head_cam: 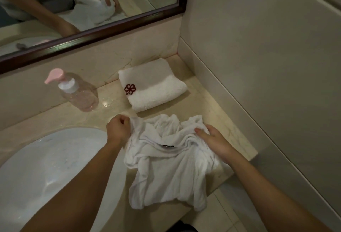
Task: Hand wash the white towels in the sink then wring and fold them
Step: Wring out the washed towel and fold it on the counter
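Head camera looks down over a marble counter (pixel 206 91) in the corner of a bathroom, and from where I stand both bare arms reach in from the bottom. A crumpled white towel (pixel 166 169) lies bunched on the counter just right of the sink (pixel 46 160), its lower end hanging over the counter's front edge. The left hand (pixel 118 130) is curled into a fist round the towel's upper left corner, gripping the cloth near the sink's rim. The right hand (pixel 214 139) lies on the towel's upper right part with the fingers stretched fairly straight and pressing down on the folds; it does not look to be clutching anything. A dark mark shows in a crease between the two hands, too small to read. Behind this towel, nearer the wall and apart from it, a second white towel (pixel 153 86) sits neatly folded, a dark red flower emblem (pixel 130 89) on its left corner. To its left stands a clear pump bottle (pixel 79 91) with a pink spout and a little pinkish liquid at the bottom. Water drops gleam on the counter between bottle and folded towel. A dark-framed mirror (pixel 92 7) above the backsplash reflects the arms and the crumpled cloth.
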`<action>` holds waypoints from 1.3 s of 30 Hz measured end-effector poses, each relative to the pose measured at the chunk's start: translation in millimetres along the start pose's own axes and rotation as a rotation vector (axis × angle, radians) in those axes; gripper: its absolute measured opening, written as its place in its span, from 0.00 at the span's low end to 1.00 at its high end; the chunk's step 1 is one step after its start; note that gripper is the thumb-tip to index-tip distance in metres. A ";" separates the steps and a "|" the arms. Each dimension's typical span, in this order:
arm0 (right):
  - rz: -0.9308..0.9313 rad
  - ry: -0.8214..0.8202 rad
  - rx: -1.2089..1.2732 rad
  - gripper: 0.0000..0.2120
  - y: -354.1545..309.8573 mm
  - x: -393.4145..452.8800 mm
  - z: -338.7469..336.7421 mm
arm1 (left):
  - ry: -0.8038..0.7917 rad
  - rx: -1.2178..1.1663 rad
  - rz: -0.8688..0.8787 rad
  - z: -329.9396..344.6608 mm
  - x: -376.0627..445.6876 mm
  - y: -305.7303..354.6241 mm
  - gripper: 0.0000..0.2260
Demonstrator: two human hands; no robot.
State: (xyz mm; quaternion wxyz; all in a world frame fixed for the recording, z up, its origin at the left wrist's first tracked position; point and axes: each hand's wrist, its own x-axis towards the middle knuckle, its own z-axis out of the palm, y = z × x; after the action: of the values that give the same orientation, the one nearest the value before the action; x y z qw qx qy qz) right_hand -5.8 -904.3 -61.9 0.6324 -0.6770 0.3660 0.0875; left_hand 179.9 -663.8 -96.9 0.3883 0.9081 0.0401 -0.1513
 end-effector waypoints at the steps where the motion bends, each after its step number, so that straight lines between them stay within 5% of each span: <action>1: 0.002 0.020 -0.030 0.08 2.1 0.9 -0.5 | -0.029 0.010 -0.004 -2.0 1.4 1.3 0.09; 7: -0.018 0.090 -0.096 0.10 7.6 2.0 -1.4 | -0.174 0.129 0.107 -1.7 2.3 14.1 0.04; 12: -0.245 0.098 -0.179 0.07 13.1 -3.9 -4.2 | -0.291 0.139 0.142 3.9 0.1 19.3 0.08; 18: -0.365 0.082 -0.570 0.16 -4.1 13.2 -13.8 | -0.399 0.333 0.189 9.7 -1.8 30.3 0.08; 22: -0.321 -0.027 -0.440 0.13 -49.3 33.8 -6.4 | -0.353 0.264 0.163 9.7 1.4 32.4 0.07; 26: -0.074 -0.172 -0.498 0.17 -56.2 49.7 -22.8 | -0.278 0.078 0.056 -0.6 6.1 20.0 0.03; 29: -0.011 -0.150 -0.341 0.10 -40.5 49.1 -47.2 | -0.343 -0.113 -0.083 -9.5 8.2 16.5 0.04; 31: 0.002 -0.169 -0.315 0.13 -27.3 49.4 -56.7 | -0.401 -0.168 -0.158 -15.1 12.1 16.7 0.03; 34: 0.106 -0.059 -0.171 0.19 -8.1 46.9 -57.4 | -0.495 -0.167 -0.222 -23.6 21.4 18.0 0.04; 39: 0.071 0.128 -0.272 0.09 21.2 32.2 -61.2 | -0.482 -0.167 -0.194 -30.8 26.8 28.2 0.05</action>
State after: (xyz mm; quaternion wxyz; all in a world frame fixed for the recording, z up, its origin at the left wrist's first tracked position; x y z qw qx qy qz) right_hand -16.7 -971.6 -86.1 0.5066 -0.7474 0.4141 0.1155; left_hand 218.2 -662.6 -65.4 0.4438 0.8027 0.0456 -0.3957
